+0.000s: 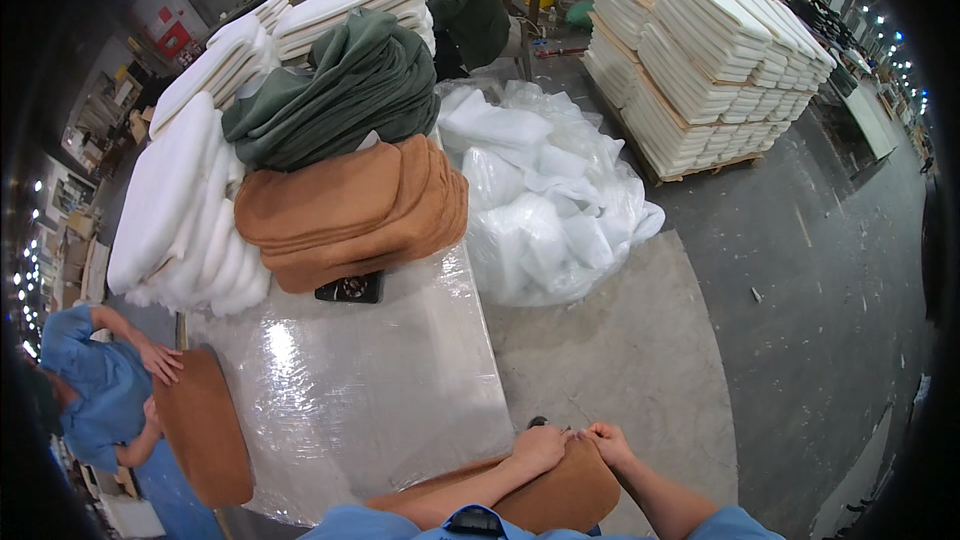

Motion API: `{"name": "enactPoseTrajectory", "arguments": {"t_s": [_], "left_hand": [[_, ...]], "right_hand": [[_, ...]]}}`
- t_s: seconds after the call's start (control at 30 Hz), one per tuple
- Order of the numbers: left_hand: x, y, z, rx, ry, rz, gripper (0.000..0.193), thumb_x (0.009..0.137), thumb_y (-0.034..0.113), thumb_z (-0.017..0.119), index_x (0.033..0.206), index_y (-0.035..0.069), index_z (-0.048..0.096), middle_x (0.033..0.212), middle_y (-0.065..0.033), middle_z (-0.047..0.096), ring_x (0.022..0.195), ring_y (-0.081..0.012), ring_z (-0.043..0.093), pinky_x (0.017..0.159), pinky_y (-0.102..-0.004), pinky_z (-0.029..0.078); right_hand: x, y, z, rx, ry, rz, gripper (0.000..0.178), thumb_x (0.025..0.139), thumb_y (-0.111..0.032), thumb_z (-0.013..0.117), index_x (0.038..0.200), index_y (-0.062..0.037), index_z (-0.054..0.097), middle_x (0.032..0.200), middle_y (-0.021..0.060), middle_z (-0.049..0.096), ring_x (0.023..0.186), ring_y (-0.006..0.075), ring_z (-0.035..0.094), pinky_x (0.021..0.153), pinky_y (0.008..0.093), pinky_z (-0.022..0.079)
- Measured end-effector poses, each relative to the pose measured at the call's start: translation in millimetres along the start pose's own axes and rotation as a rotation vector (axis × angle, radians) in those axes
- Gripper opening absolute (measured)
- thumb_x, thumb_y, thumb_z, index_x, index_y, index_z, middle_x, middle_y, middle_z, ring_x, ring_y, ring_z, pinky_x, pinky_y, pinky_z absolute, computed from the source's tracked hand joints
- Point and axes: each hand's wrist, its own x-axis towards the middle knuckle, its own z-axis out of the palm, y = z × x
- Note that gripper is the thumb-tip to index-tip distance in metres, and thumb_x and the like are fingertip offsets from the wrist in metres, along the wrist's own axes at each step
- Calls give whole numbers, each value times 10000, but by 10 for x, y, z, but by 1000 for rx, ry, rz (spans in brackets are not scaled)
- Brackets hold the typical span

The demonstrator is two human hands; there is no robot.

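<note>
A brown padded fabric cushion (560, 495) lies across my lap side of the table, its far end reaching past the table corner. At that end my left hand (540, 448) is closed on the cushion's edge. My right hand (607, 443) is closed in a pinch just beside it, fingertips nearly touching the left ones. What the right fingertips hold is too small to make out. A small dark object (537, 422) shows just beyond my left hand, and its kind is unclear. My forearms hide part of the cushion.
A plastic-wrapped table (370, 390) carries brown covers (350, 205), green fabric (340, 90) and white padding (170, 210). At left, a co-worker (105, 380) handles another brown cushion (205, 430). A clear bag of white padding (550, 200) and stacked white pads (700, 60) stand on the floor.
</note>
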Motion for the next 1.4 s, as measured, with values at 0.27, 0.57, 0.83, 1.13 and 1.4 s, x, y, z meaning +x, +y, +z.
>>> {"name": "enactPoseTrajectory", "arguments": {"t_s": [0.27,0.57,0.83,1.13,1.4], "left_hand": [[212,-116,187,33,-86,-4,518,1074,410,366,1094,59,747,1169,-235,715,1095,-444,676,962,-554,514],[232,96,-11,7,-65,48,462,1049,417,490,1037,51,773,1030,-250,734,988,-416,706,869,-511,531],[58,152,-363,-140,-301,11,464,1046,429,531,1061,21,753,981,-247,732,919,-372,704,834,-444,521],[63,243,19,8,-69,0,497,1072,419,485,1017,-1,745,981,-272,721,955,-459,686,840,-497,520],[304,-7,327,172,-66,101,579,1104,394,338,978,15,758,1064,-262,730,1002,-456,701,932,-550,534]], "right_hand": [[55,407,-55,205,-189,159,302,976,-364,718,1041,-69,738,960,33,753,805,127,679,710,349,569],[54,310,-61,791,-335,393,286,1017,-314,697,1018,-28,695,921,73,740,785,181,717,714,357,613],[-289,78,0,970,-253,366,214,1009,-262,718,940,-64,671,857,36,705,741,145,674,682,324,575],[-103,323,74,827,-81,446,194,988,-230,748,877,-88,675,810,17,688,687,131,647,620,324,546],[-22,413,-7,867,-281,565,269,970,-282,695,1126,-65,725,1048,96,779,877,204,763,798,407,631]]}}
